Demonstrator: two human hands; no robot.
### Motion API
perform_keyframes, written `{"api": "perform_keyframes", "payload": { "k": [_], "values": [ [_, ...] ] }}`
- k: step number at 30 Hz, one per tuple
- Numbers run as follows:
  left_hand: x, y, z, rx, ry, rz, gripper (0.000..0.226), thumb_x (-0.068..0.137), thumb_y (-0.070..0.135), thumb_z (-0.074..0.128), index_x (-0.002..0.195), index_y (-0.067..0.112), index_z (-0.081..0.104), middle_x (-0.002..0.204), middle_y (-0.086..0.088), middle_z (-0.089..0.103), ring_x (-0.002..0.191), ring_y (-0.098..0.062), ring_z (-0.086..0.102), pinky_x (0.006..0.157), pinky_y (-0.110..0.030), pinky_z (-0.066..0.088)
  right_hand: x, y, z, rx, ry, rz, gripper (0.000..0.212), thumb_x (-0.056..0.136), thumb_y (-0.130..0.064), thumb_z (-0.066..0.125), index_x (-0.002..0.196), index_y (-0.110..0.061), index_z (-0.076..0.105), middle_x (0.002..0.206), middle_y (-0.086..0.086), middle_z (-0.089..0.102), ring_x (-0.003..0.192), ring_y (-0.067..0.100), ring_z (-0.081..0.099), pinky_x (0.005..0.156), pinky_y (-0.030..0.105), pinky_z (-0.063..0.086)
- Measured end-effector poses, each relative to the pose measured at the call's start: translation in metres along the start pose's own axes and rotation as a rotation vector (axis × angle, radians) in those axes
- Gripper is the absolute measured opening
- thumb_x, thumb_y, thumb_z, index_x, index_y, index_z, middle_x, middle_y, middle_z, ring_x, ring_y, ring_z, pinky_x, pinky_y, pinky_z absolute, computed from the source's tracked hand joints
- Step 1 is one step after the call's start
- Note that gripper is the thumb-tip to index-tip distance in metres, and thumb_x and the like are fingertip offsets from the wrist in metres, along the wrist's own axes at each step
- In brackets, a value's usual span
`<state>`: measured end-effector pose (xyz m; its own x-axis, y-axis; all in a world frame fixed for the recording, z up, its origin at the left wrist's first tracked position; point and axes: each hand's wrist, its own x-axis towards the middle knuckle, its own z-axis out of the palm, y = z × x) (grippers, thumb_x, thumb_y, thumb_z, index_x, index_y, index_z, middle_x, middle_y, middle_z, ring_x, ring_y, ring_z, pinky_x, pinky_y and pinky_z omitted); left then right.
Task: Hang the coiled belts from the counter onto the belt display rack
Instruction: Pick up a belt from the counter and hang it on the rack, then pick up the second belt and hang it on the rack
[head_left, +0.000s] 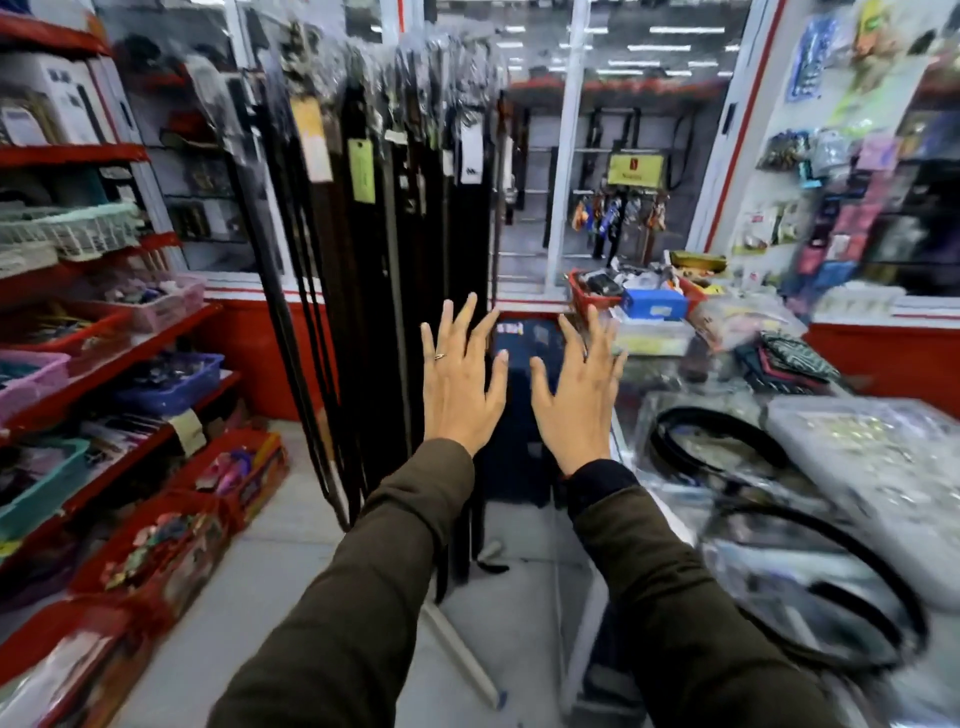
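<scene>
Your left hand (460, 379) and right hand (579, 395) hover spread and empty; coiled belts (727, 441) wait on the counter (857, 467) beside the belt display rack (405, 208).

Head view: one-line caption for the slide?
Both hands, left hand and right hand, open and empty before the belt display rack; coiled belts wait on the counter at right.

Two arms reach into view from the near edge, both covered by long sleeves of dark olive-brown fabric with soft creases. At the right wrist, a darker, near-black inner cuff (597, 480) shows beyond the sleeve end. The left hand (460, 382) wears a thin band ring (440, 356) on one finger. The right hand (576, 400) is bare, with short, plain fingernails.
</scene>
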<state>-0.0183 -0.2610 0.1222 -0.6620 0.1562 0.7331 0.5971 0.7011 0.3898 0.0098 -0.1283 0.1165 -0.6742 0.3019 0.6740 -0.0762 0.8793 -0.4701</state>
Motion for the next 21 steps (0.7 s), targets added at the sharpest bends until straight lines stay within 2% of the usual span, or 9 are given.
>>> {"api": "perform_keyframes", "payload": {
  "k": [3, 6, 11, 14, 18, 21],
  "values": [
    [-0.037, 0.025, 0.032, -0.038, -0.093, 0.001, 0.049, 0.105, 0.035, 0.038, 0.153, 0.023, 0.035, 0.168, 0.002, 0.02, 0.158, -0.021, 0.006, 0.129, -0.047, 0.0, -0.04, 0.043, -0.019, -0.049, -0.011, 0.143, 0.057, 0.098, -0.036, 0.048, 0.15, -0.016, 0.036, 0.166, 0.008, 0.016, 0.156, 0.032, 0.003, 0.125, 0.054, 0.003],
    [-0.075, 0.052, 0.062, -0.11, -0.2, 0.012, 0.048, 0.106, 0.035, 0.036, 0.153, 0.025, 0.033, 0.168, 0.003, 0.018, 0.158, -0.019, 0.002, 0.129, -0.044, -0.004, -0.083, 0.083, -0.038, -0.073, -0.033, 0.3, 0.061, 0.098, -0.036, 0.049, 0.152, -0.014, 0.031, 0.167, 0.01, 0.011, 0.155, 0.033, 0.0, 0.124, 0.054, 0.001],
    [-0.129, 0.098, 0.115, -0.198, -0.406, 0.093, 0.051, 0.105, 0.039, 0.03, 0.154, 0.024, 0.031, 0.168, 0.003, 0.017, 0.158, -0.017, 0.0, 0.129, -0.045, -0.001, -0.154, 0.142, -0.074, -0.104, -0.027, 0.675, 0.078, 0.097, -0.032, 0.053, 0.157, -0.001, 0.012, 0.165, 0.022, -0.006, 0.154, 0.039, -0.006, 0.123, 0.052, 0.002],
    [-0.15, 0.128, 0.137, -0.278, -0.555, 0.145, 0.053, 0.105, 0.034, 0.033, 0.156, 0.021, 0.028, 0.168, 0.0, 0.02, 0.157, -0.022, 0.006, 0.129, -0.045, 0.001, -0.182, 0.169, -0.094, -0.071, -0.016, 0.907, 0.077, 0.099, -0.025, 0.051, 0.156, 0.002, 0.008, 0.164, 0.027, -0.011, 0.153, 0.041, -0.009, 0.123, 0.051, 0.002],
    [-0.161, 0.16, 0.163, -0.235, -0.861, 0.279, 0.054, 0.107, 0.028, 0.034, 0.158, 0.016, 0.021, 0.168, -0.002, 0.02, 0.157, -0.021, 0.007, 0.128, -0.045, 0.003, -0.196, 0.201, -0.116, -0.079, -0.021, 1.031, 0.074, 0.099, -0.018, 0.047, 0.155, 0.005, 0.004, 0.161, 0.033, -0.011, 0.152, 0.046, -0.009, 0.123, 0.051, 0.002],
    [-0.162, 0.18, 0.182, -0.107, -1.038, 0.377, 0.052, 0.106, 0.03, 0.036, 0.154, 0.011, 0.031, 0.164, -0.006, 0.03, 0.155, -0.023, 0.018, 0.128, -0.042, 0.006, -0.19, 0.221, -0.134, -0.103, -0.053, 1.1, 0.075, 0.098, -0.015, 0.047, 0.154, 0.007, 0.003, 0.159, 0.038, -0.008, 0.151, 0.049, -0.006, 0.124, 0.049, 0.002]
  ]
}}
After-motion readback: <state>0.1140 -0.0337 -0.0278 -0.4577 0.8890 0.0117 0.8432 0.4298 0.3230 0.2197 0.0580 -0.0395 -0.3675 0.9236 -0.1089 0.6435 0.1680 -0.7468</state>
